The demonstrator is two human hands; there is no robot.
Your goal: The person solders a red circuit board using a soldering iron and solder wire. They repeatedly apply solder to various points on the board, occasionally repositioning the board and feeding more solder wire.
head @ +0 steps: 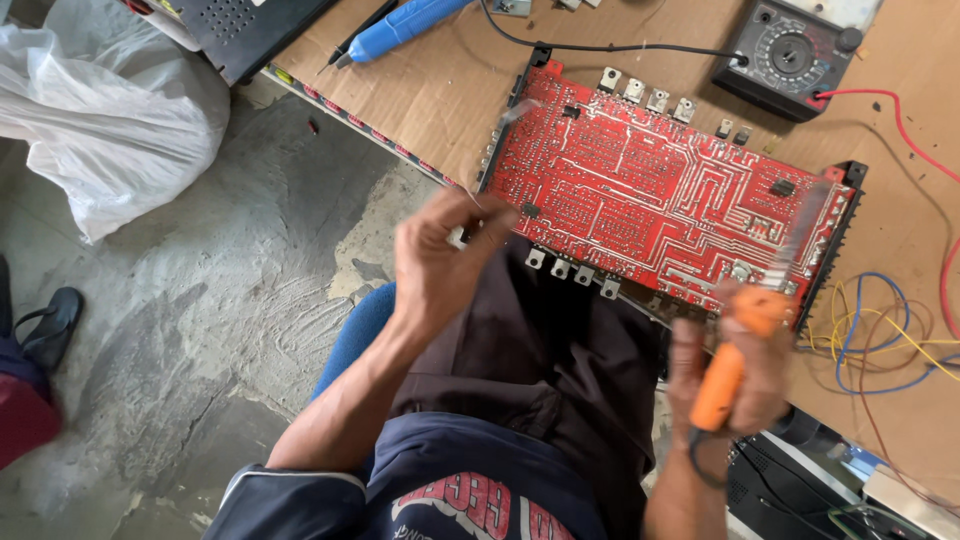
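A large red circuit board (660, 195) lies solder-side up in a black frame on a cardboard-topped bench (440, 90). My right hand (725, 365) grips an orange-handled soldering iron (735, 350) at the board's near right edge, its blurred shaft pointing up over the board. My left hand (440, 260) hovers at the board's near left corner, fingers pinched on a thin wire-like strand (495, 150) that runs up toward the board's left edge; the strand is blurred.
An analogue multimeter (790, 55) with red and black leads sits behind the board. A blue-handled tool (400, 27) lies at the back. Loose coloured wires (880, 335) pile at the right. A white plastic bag (100, 120) and a sandal (45, 325) are on the concrete floor.
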